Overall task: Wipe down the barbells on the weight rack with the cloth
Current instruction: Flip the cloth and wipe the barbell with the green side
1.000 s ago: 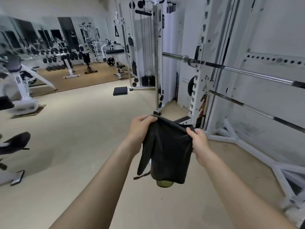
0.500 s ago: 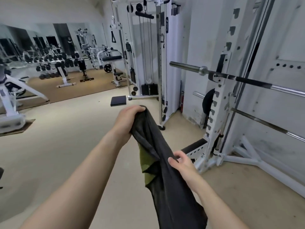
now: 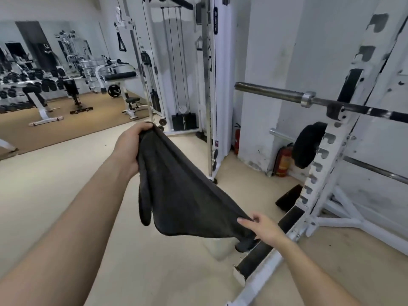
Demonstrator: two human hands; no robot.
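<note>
The left hand (image 3: 130, 149) is up high, its fingers (image 3: 144, 127) closed on the top corner of a dark grey soft cloth (image 3: 176, 188). The cloth hangs down to the right hand (image 3: 262, 228), which pinches its low corner. A long silver metal barbell (image 3: 271, 92) rests on the white metal rack (image 3: 329, 155), well apart from the cloth.

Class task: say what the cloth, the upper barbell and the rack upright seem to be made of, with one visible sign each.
Cloth: soft dark fabric; it sags in folds.
Upper barbell: bare grey metal, probably steel; dull sheen.
Rack upright: white-painted metal, apparently; paint looks scuffed and chipped.
</note>
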